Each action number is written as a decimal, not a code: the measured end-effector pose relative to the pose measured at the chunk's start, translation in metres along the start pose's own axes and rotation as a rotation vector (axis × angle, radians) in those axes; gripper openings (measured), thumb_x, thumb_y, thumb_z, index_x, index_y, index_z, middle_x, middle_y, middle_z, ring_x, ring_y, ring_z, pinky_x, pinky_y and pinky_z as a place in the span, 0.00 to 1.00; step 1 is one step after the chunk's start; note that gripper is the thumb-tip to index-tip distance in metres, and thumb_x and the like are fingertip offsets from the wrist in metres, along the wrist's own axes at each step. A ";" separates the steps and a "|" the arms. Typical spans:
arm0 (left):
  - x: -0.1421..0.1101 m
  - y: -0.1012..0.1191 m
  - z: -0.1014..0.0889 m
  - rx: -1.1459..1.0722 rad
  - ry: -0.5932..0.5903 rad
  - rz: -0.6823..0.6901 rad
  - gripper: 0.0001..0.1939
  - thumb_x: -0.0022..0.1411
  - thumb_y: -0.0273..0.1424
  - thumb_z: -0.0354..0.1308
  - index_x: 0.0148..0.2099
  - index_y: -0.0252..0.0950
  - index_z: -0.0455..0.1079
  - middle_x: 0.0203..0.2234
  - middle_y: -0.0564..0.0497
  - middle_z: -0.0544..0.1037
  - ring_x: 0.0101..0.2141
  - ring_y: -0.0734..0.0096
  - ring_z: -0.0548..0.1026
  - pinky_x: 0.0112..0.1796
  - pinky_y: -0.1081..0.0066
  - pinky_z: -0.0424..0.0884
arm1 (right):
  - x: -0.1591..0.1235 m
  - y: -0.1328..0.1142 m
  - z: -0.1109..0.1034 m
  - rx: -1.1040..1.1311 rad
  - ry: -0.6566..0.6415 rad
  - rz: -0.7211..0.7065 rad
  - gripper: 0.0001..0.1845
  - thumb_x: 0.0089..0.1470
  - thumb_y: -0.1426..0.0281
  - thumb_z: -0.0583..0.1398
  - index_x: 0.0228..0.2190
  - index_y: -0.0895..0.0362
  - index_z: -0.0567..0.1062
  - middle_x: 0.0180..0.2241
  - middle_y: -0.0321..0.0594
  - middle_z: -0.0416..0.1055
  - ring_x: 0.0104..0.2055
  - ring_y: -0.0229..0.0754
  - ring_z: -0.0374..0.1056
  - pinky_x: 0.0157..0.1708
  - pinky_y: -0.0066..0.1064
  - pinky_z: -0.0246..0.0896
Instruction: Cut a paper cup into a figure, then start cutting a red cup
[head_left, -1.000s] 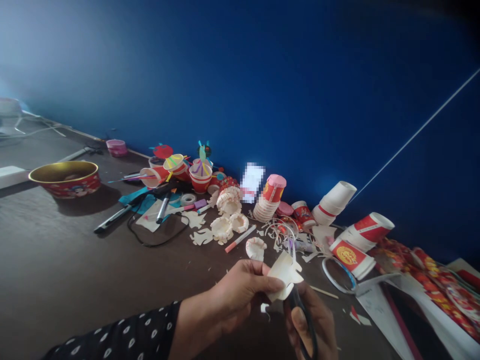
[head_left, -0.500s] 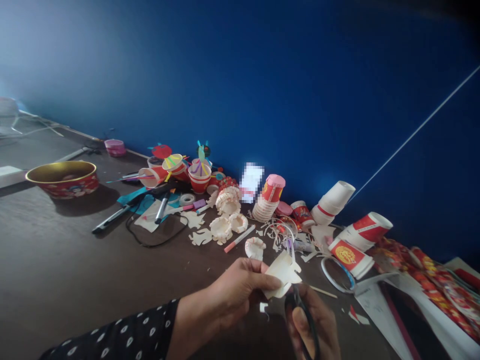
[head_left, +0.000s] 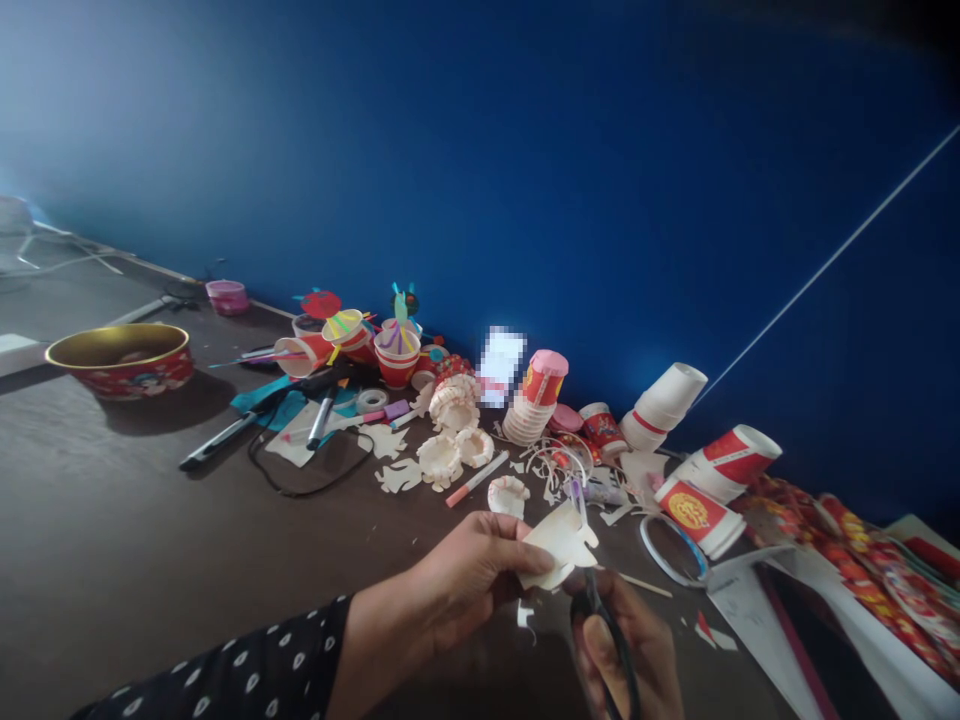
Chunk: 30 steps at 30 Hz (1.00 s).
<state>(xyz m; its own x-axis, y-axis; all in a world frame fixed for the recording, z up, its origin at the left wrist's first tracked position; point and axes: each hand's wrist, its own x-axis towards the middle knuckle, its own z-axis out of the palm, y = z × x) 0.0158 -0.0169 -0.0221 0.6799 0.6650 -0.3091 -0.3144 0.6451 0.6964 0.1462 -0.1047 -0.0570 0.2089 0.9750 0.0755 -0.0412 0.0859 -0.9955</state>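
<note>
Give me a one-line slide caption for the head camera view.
Left hand holding cut cream paper, right hand holding black-handled scissors, before paper cups and scraps.

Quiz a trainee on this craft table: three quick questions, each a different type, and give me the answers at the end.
1. Multiple choice: The right hand holds: A) a marker, B) scissors, C) a paper cup.
2. True or false: The red bowl has a gold-coloured inside.
3. Short answer: Which hand holds the cut paper piece?

Key: 1. B; 2. True; 3. The left hand.
</note>
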 end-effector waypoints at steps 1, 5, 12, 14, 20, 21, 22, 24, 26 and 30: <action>0.000 0.001 0.000 -0.001 0.002 -0.002 0.08 0.34 0.23 0.63 0.19 0.29 0.66 0.17 0.49 0.74 0.17 0.79 0.67 0.21 0.78 0.60 | 0.000 -0.001 0.001 0.001 -0.001 0.002 0.19 0.42 0.52 0.60 0.28 0.55 0.68 0.14 0.25 0.49 0.13 0.29 0.40 0.10 0.20 0.37; 0.000 0.003 0.000 -0.017 0.010 -0.004 0.08 0.33 0.23 0.63 0.19 0.29 0.67 0.17 0.49 0.73 0.18 0.78 0.69 0.23 0.77 0.62 | -0.002 -0.005 0.005 0.016 0.056 0.014 0.21 0.40 0.51 0.61 0.28 0.55 0.69 0.13 0.25 0.49 0.13 0.28 0.40 0.10 0.20 0.36; 0.002 0.005 -0.003 0.002 0.047 -0.001 0.08 0.32 0.23 0.63 0.19 0.30 0.66 0.17 0.51 0.73 0.18 0.77 0.69 0.23 0.76 0.62 | -0.002 -0.004 0.002 -0.022 0.045 0.051 0.22 0.39 0.50 0.61 0.28 0.56 0.68 0.12 0.24 0.49 0.13 0.27 0.40 0.10 0.20 0.35; 0.003 0.006 -0.005 -0.002 0.038 -0.002 0.08 0.32 0.23 0.63 0.20 0.30 0.66 0.17 0.50 0.73 0.19 0.77 0.69 0.23 0.76 0.63 | -0.001 -0.003 -0.001 -0.042 0.014 0.063 0.23 0.39 0.49 0.61 0.28 0.56 0.68 0.12 0.24 0.50 0.13 0.27 0.40 0.10 0.19 0.35; 0.002 0.009 -0.004 -0.012 0.069 -0.011 0.08 0.33 0.21 0.61 0.20 0.30 0.66 0.18 0.50 0.74 0.20 0.76 0.70 0.23 0.76 0.64 | -0.002 -0.004 0.001 -0.060 0.035 0.025 0.22 0.40 0.49 0.60 0.27 0.56 0.67 0.12 0.24 0.49 0.12 0.28 0.40 0.10 0.20 0.35; 0.001 0.010 -0.003 -0.013 0.066 -0.011 0.08 0.33 0.21 0.61 0.20 0.30 0.65 0.18 0.50 0.74 0.20 0.76 0.70 0.23 0.76 0.64 | -0.003 -0.005 0.002 -0.064 0.051 0.019 0.22 0.40 0.50 0.60 0.27 0.56 0.67 0.12 0.24 0.49 0.12 0.27 0.40 0.10 0.20 0.34; 0.001 0.011 -0.003 -0.016 0.063 -0.010 0.07 0.33 0.21 0.61 0.20 0.30 0.65 0.17 0.50 0.73 0.20 0.76 0.70 0.23 0.76 0.64 | -0.003 -0.005 0.003 -0.070 0.073 0.011 0.22 0.40 0.50 0.61 0.26 0.56 0.67 0.11 0.24 0.50 0.12 0.27 0.40 0.10 0.20 0.34; 0.001 0.012 -0.003 -0.031 0.065 -0.004 0.08 0.33 0.20 0.60 0.21 0.30 0.65 0.17 0.50 0.73 0.19 0.76 0.70 0.22 0.77 0.64 | -0.004 -0.007 0.006 -0.077 0.111 0.003 0.22 0.40 0.50 0.61 0.26 0.56 0.68 0.11 0.25 0.50 0.12 0.27 0.41 0.10 0.20 0.33; 0.001 0.013 -0.003 -0.053 0.073 0.015 0.09 0.33 0.19 0.60 0.22 0.30 0.65 0.17 0.51 0.73 0.19 0.76 0.70 0.21 0.77 0.63 | -0.004 -0.008 0.008 -0.070 0.117 0.010 0.23 0.39 0.49 0.61 0.26 0.57 0.68 0.11 0.25 0.50 0.12 0.27 0.41 0.10 0.20 0.32; 0.002 0.014 -0.005 -0.075 0.098 0.035 0.14 0.32 0.19 0.60 0.26 0.31 0.64 0.17 0.52 0.72 0.19 0.75 0.70 0.20 0.77 0.62 | -0.004 -0.011 0.011 -0.046 0.109 0.022 0.22 0.39 0.50 0.61 0.26 0.56 0.69 0.11 0.24 0.49 0.12 0.27 0.39 0.10 0.20 0.31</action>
<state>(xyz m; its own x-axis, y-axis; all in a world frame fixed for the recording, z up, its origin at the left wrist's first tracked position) 0.0092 -0.0045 -0.0166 0.6007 0.7188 -0.3501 -0.3879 0.6449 0.6586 0.1353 -0.1073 -0.0461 0.3138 0.9482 0.0491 -0.0026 0.0526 -0.9986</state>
